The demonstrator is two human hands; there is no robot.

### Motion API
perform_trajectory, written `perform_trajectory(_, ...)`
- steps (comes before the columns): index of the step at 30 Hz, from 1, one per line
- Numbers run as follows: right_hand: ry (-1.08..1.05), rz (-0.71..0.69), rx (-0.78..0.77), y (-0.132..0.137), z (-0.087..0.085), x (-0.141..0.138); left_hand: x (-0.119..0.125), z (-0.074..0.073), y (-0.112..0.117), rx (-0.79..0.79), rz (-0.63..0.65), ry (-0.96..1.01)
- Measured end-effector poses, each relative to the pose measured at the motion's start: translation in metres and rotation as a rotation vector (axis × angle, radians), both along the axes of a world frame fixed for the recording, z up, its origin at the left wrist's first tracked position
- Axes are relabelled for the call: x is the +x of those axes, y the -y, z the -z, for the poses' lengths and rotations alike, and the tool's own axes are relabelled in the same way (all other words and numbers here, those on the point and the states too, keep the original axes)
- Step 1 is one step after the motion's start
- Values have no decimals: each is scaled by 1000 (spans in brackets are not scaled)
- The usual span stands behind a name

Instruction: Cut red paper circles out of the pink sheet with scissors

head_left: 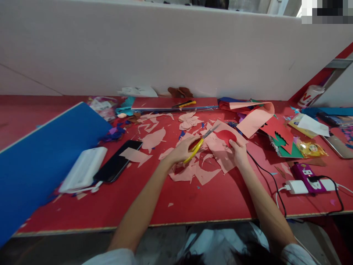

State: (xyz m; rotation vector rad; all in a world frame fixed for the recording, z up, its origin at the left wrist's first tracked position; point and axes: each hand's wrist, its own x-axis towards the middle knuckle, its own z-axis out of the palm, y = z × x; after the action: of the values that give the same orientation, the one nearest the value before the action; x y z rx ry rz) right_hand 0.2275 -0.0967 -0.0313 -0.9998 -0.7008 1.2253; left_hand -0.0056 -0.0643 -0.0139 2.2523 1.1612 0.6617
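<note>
My left hand [180,150] is closed around the yellow handles of a pair of scissors [197,150], whose metal blades point up and to the right. Between the thumb and fingers of my right hand [238,150] is a sheet of pink paper [223,156], with a red rounded piece [226,136] lying over it under my thumb. The scissor tips are close to the sheet's upper left edge; whether they touch it I cannot tell. Pink paper scraps [183,172] lie below and around both hands, and a leaf-like pink cutout [153,139] is to their left.
A black phone [117,165] and a white power bank [84,169] lie left, beside a slanted blue board [55,158]. A purple power strip [308,176] with plugs and cables sits right. A yellow cutter [187,104] lies at the back below the white partition [165,48].
</note>
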Motion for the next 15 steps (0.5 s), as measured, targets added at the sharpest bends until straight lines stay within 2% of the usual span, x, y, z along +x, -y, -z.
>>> perform_trajectory(15, -1, -14, 49, 0, -2, 1, -2, 0, 1, 37, -43, -75)
